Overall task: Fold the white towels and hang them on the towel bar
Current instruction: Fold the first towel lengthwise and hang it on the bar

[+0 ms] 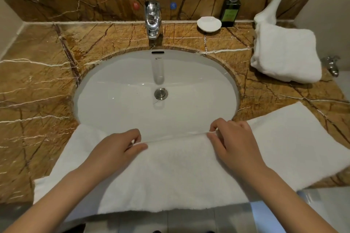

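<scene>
Your left hand (121, 147) is pinching the far edge of the white towel (170, 172), which is lying across the counter's (37, 85) near edge and overhanging the sink (132, 89). Your right hand (233, 138) is gripping the same edge, apart from the left. Bare marble is showing at left; a folded towel (286, 55) is sitting far right.

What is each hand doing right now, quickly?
Left hand: closed, pinching the far edge of the white towel.
Right hand: closed, pinching the same edge of that towel.
</scene>
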### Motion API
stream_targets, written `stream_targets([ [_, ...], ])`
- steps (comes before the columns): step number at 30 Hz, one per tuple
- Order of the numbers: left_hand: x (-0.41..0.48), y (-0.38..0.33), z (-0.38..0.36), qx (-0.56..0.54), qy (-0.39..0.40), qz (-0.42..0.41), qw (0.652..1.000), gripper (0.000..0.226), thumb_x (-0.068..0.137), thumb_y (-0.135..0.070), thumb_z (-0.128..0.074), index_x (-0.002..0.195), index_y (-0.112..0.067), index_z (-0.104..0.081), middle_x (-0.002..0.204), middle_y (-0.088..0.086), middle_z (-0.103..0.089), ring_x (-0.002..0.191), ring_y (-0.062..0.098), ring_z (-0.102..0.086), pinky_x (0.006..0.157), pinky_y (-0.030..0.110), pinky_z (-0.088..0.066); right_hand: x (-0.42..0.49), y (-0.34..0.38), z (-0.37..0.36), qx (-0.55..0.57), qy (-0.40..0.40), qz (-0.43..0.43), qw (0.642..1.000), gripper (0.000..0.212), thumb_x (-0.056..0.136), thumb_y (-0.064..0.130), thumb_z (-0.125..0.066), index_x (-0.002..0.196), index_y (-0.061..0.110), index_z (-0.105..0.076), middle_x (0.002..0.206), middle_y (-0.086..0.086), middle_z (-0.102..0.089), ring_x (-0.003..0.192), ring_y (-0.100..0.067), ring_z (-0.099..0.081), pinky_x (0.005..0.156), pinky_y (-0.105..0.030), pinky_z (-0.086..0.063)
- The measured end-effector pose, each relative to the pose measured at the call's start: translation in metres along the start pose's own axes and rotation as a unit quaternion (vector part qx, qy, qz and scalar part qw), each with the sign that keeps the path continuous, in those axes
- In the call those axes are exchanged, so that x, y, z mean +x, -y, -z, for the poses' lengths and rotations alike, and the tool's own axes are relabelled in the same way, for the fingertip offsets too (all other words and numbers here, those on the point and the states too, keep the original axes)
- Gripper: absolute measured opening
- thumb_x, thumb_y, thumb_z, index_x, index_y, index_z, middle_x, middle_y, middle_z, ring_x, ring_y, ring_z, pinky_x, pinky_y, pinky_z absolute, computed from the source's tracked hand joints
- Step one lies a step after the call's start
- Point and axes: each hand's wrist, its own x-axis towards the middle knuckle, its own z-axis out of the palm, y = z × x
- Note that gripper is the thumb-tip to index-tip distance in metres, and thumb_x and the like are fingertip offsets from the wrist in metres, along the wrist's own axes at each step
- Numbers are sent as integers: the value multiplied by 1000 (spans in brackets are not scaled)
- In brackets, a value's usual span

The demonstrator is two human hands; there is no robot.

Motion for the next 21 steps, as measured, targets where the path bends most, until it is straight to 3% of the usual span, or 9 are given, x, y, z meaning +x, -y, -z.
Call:
stream_targets([
  [6,3,-6,-15,35,-63,94,993,42,86,-53,-55,60,-22,-45,50,-4,-47,52,7,-45,46,28,-28,5,3,-6,-51,16,-63,997,13,94,30,-53,87,22,-61,76,9,-60,76,-16,-55,78,-35,-35],
  [9,1,-9,-20,69,-82,108,988,51,87,-56,-50,54,-20,-38,47,-3,-42,48,9,-42,44,27,-23,2,17,-2,-101,-69,-75,990,13,87,17,-63,100,20,-65,94,2,-61,94,-20,-55,92,-38,-34],
  [12,3,-7,-18,72,-80,106,989,52,87,-56,-50,53,-18,-38,48,-2,-41,49,9,-43,45,27,-23,-24,55,-17,-13,-108,46,993,21,87,16,-55,104,17,-67,105,-4,-65,101,-24,-58,96,-39,-37],
  [14,3,-4,-16,77,-69,93,990,52,87,-57,-50,55,-17,-41,49,-2,-44,51,9,-44,45,27,-25,-50,76,-39,-11,-35,130,991,37,88,31,-48,118,19,-66,124,-6,-63,117,-25,-57,100,-40,-35],
  [17,5,1,-11,99,-64,85,989,54,83,-62,-51,56,-15,-47,51,-1,-48,52,9,-46,47,28,-30,-73,77,-55,-69,76,171,980,58,91,54,-40,143,29,-43,151,-3,-37,139,-21,-36,107,-45,-31],
  [21,10,9,8,139,-98,51,984,56,72,-72,-51,48,-21,-47,46,-2,-47,48,8,-46,47,30,-36,-76,68,-50,-31,75,216,973,55,92,64,-39,142,40,-40,151,-3,-38,140,-22,-33,107,-46,-38],
])
